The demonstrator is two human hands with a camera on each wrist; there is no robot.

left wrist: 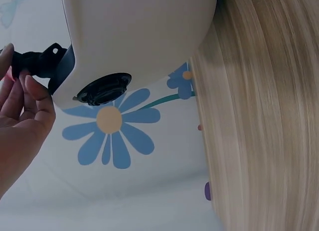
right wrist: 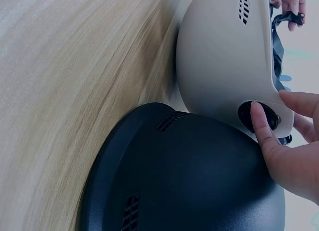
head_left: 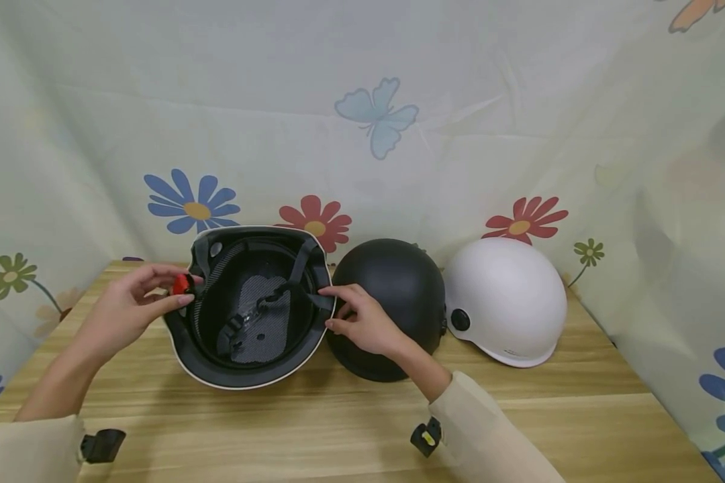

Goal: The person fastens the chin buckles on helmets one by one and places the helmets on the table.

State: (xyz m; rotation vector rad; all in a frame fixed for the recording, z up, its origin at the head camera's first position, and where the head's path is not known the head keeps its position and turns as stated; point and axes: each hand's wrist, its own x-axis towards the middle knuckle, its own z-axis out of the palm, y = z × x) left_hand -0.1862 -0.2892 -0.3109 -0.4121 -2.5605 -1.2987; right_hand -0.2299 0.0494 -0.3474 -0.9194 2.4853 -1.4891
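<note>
A white helmet (head_left: 184, 352) lies upside down on the table, its black lining and grey mesh pad (head_left: 268, 305) facing up. My left hand (head_left: 123, 305) pinches a red and black buckle (head_left: 182, 284) at the helmet's left rim; in the left wrist view the black strap (left wrist: 42, 65) runs from it to the shell. With my right hand (head_left: 362, 318) I grip the opposite rim, the thumb (right wrist: 258, 116) pressing on a round black side cap (right wrist: 245, 113) and the fingers inside the edge. Another black strap (head_left: 302, 261) crosses the inside of the helmet.
A black helmet (head_left: 393, 295) sits dome up close against the right of the upturned one, under my right hand. Beyond it, a second white helmet (head_left: 507, 295) rests dome up. A flowered cloth (head_left: 459, 154) hangs behind the wooden table (head_left: 290, 436).
</note>
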